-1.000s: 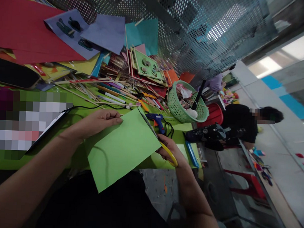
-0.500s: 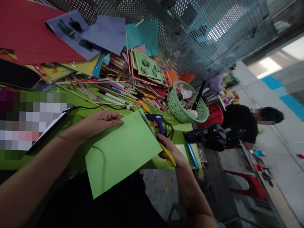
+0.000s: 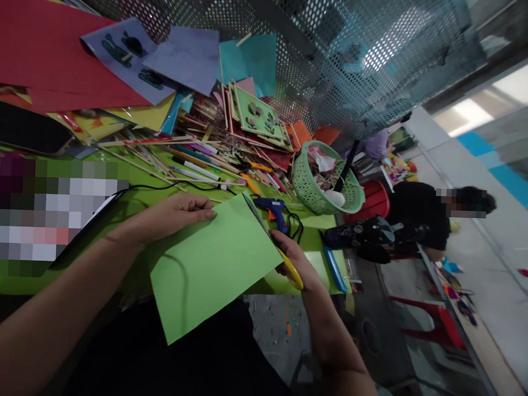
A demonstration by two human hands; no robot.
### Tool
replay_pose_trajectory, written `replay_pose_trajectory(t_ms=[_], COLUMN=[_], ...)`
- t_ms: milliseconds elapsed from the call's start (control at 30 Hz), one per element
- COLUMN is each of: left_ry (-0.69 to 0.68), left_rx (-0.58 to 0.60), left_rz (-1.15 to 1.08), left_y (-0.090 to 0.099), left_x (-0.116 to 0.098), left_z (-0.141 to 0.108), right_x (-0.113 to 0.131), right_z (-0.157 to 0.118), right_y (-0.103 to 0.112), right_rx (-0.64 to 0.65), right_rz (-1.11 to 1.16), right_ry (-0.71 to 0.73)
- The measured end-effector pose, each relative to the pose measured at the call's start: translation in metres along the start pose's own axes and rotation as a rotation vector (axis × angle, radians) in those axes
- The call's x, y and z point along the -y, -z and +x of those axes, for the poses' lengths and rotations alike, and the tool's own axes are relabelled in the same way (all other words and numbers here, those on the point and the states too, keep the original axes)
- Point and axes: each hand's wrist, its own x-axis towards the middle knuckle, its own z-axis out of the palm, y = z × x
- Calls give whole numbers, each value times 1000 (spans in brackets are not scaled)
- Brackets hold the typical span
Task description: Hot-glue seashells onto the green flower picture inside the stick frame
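A sheet of light green paper [image 3: 213, 271] is held tilted above my lap, at the near edge of the table. My left hand [image 3: 188, 210] pinches its upper left edge between thumb and fingers. Yellow-handled scissors [image 3: 292, 271] are in my right hand [image 3: 294, 254], whose fingers are closed round the handle and partly hidden by the paper. The grey blades lie along the sheet's right edge. Just beyond the paper's upper right corner, a blue glue gun [image 3: 272, 210] rests on the table.
On the green table [image 3: 146, 202] lie pens, sticks and red paper [image 3: 56, 52]. A green basket [image 3: 310, 185] of scraps stands at the right, near a blue box cutter [image 3: 335, 270]. A perforated metal panel [image 3: 295, 60] rises behind. A person in black [image 3: 419, 215] sits at the right.
The paper's lower corner has shifted very slightly right. Both hands keep their grip, and the scissors stay along the same edge.
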Motion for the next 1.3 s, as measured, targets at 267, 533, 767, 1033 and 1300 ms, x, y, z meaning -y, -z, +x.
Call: replay_pose_trajectory(t_ms=[267, 533, 767, 1033, 1300], left_ry=[12, -4, -11, -20, -43], left_rx=[2, 3, 35, 42, 81], left_rz=[-21, -22, -35, -2, 29], left_y=[0, -2, -2, 1, 4], left_x=[-1, -4, -5, -2, -1], left_z=[-1, -2, -1, 0, -1], right_x=[-6, 4, -6, -11, 28], right_z=[3, 3, 12, 16, 32], right_y=[0, -4, -3, 2, 23], right_rx=[16, -55, -11, -36, -248], right_rz=[-32, -78, -87, -156, -557], right_ry=[-38, 37, 58, 92, 346])
